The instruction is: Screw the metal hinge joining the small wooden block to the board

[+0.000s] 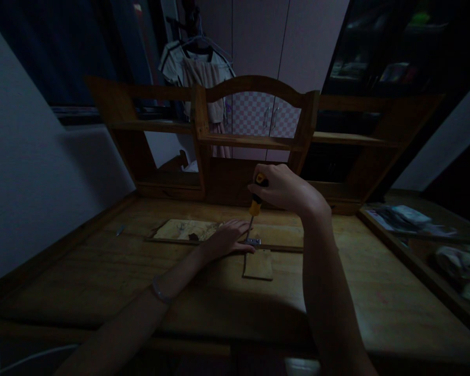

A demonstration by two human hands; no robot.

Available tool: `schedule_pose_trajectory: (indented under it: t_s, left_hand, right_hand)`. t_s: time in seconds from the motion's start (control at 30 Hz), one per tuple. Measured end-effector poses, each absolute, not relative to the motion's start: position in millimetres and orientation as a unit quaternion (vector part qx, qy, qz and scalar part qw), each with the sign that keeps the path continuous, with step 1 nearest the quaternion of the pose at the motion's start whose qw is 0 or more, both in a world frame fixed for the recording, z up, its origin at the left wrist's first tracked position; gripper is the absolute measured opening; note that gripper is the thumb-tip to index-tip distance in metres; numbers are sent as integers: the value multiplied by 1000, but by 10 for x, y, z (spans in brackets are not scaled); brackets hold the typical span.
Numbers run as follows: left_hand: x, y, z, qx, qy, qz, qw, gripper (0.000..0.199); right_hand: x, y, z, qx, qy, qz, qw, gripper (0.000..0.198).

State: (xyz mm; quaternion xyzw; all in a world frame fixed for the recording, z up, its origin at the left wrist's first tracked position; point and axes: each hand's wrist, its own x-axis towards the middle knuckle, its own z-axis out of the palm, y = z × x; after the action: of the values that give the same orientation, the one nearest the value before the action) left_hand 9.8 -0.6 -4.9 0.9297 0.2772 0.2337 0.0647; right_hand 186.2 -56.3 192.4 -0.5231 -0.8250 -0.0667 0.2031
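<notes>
My right hand [285, 188] is closed around the yellow and black handle of a screwdriver [254, 207], held nearly upright with its shaft pointing down. The tip meets a small metal hinge [254, 241] at the front edge of a long wooden board [280, 233]; the exact contact is too small to make out. My left hand [231, 236] lies on the board with fingers stretched out, thumb and fingertips beside the hinge. A small square wooden piece [258, 265] lies just in front of the hinge; whether the two are joined cannot be told.
The boards lie on a wooden desk [113, 282]. A small metallic piece [120, 230] is at the left. Behind stands a wooden shelf unit [254, 142]. Clothes [199, 68] hang beyond it. Papers and cloth sit on a side surface [450, 245] at right. The room is dim.
</notes>
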Motion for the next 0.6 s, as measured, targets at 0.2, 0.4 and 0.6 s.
schedule_pose_trajectory:
  t_s: [0.2,0.4,0.6]
  left_hand:
    - [105,-12,-34,932,274,230,62,72]
    - [105,-2,-53,928,281,236,64,75]
    - [98,13,-69,927,280,238,77,73]
  right_hand:
    - [1863,-577,1927,-547,-812,-90,183,29]
    - [1815,-534,1886,-559,-799,-123,187,33]
    - [1734,-471,1801,-556,-787,-156,215,33]
